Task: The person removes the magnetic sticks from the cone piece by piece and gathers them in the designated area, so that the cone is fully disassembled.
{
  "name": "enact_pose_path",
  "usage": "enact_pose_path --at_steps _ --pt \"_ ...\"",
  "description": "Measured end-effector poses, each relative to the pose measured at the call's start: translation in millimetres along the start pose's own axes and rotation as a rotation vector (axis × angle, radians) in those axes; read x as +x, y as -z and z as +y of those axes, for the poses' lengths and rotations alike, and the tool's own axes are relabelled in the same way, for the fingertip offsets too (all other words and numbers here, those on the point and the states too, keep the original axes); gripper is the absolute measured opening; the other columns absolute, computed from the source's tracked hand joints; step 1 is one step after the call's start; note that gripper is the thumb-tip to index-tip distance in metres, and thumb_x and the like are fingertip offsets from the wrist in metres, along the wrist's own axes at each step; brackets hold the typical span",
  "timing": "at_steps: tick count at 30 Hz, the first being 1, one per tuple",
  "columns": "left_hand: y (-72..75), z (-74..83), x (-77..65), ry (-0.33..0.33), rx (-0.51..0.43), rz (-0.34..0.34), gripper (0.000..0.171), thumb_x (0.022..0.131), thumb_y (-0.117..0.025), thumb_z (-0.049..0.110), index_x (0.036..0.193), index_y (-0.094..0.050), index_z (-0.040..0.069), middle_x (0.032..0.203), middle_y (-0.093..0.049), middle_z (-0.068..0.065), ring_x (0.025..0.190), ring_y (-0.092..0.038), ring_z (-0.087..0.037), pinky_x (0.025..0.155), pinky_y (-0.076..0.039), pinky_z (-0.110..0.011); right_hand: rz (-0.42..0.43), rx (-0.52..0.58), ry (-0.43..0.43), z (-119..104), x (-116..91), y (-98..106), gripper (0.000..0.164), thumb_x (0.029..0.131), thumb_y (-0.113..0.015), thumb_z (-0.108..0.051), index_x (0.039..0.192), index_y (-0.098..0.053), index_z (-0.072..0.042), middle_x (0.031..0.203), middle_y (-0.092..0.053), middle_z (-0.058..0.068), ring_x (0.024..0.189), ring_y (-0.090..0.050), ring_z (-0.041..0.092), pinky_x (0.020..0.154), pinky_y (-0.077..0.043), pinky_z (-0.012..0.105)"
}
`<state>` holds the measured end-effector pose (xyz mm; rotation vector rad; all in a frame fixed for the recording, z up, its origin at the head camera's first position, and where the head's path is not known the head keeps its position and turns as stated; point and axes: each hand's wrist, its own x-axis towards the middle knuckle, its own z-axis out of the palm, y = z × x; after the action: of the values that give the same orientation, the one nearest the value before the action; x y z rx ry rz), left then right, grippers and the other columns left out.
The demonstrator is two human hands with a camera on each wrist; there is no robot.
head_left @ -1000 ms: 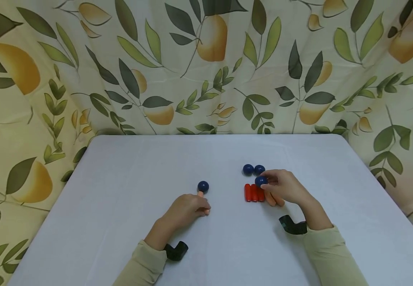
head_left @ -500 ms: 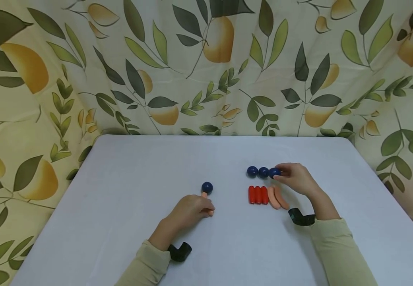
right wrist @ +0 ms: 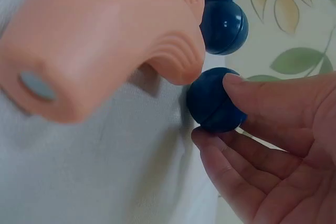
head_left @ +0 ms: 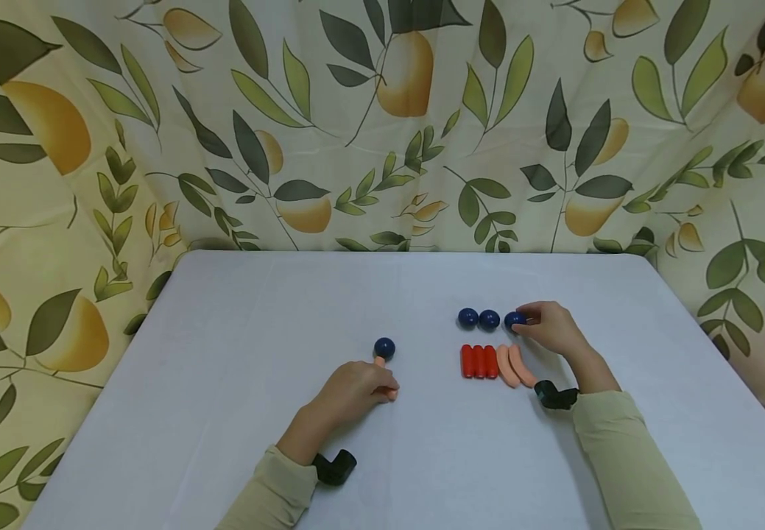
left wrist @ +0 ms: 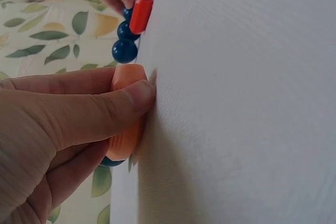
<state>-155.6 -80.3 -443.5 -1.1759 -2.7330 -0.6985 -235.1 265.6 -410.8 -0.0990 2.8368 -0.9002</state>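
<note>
My left hand [head_left: 354, 391] pinches a curved peach-coloured toy rod [left wrist: 126, 142] between thumb and fingers, low over the white table. A dark blue ball [head_left: 385, 348] sits at the rod's far end. At the right, my right hand [head_left: 553, 327] holds another blue ball [right wrist: 212, 100] between thumb and fingertips, down at the tabletop. Two more blue balls [head_left: 489, 320] lie side by side just left of it, with a small gap. Three red rods [head_left: 479, 361] lie in a row nearer me, and two curved peach rods [head_left: 513, 366] lie beside them.
The white table [head_left: 276, 309] has its far edge against a hanging cloth [head_left: 382, 177] printed with fruit and leaves. Black wrist cameras [head_left: 336, 467] sit on both wrists. The right one hangs close to the peach rods' near ends.
My right hand has carried its blue ball from above the rods back to the right end of the ball row, then slightly right, leaving a gap. My left hand keeps its hold on the rod.
</note>
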Motion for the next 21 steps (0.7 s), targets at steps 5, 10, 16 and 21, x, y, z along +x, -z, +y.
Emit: enact_pose_path --at_steps 5,10,16,21 --pt "-0.7 -0.3 -0.2 -0.005 0.013 0.006 0.006 0.078 -0.071 0.018 0.083 -0.071 0.015 0.082 -0.065 0.011 0.075 -0.059 -0.001 0.068 -0.045 -0.014 0.009 0.003 -0.007 0.6 1.7 -2.2 0.044 0.085 -0.063 -0.014 0.119 -0.052 0.012 0.111 -0.056 0.029 0.097 -0.053 0.038 0.081 -0.047 0.047" --pt "-0.1 0.3 0.0 -0.004 0.013 0.004 0.006 0.078 -0.071 0.018 0.083 -0.071 0.015 0.082 -0.066 0.011 0.076 -0.06 -0.002 0.068 -0.045 -0.015 0.019 0.033 -0.024 0.0 3.0 -4.1 0.045 0.085 -0.064 -0.015 0.12 -0.052 0.01 0.113 -0.055 0.029 0.1 -0.053 0.039 0.083 -0.046 0.047" --pt "-0.2 0.1 0.7 -0.001 0.028 0.0 0.008 0.079 -0.071 0.021 0.085 -0.072 0.015 0.084 -0.067 0.011 0.077 -0.061 -0.003 0.069 -0.046 -0.016 0.025 0.064 -0.054 1.6 2.8 -6.3 0.049 0.085 -0.064 -0.016 0.123 -0.049 0.01 0.117 -0.053 0.03 0.104 -0.051 0.04 0.086 -0.045 0.048" --pt "-0.6 0.2 0.4 0.003 0.033 0.0 0.008 0.079 -0.071 0.021 0.085 -0.072 0.016 0.084 -0.067 0.011 0.076 -0.06 -0.003 0.068 -0.046 -0.016 0.016 0.089 -0.065 1.0 0.9 -7.1 0.055 0.084 -0.066 -0.018 0.126 -0.045 0.011 0.119 -0.051 0.031 0.107 -0.05 0.04 0.087 -0.044 0.048"
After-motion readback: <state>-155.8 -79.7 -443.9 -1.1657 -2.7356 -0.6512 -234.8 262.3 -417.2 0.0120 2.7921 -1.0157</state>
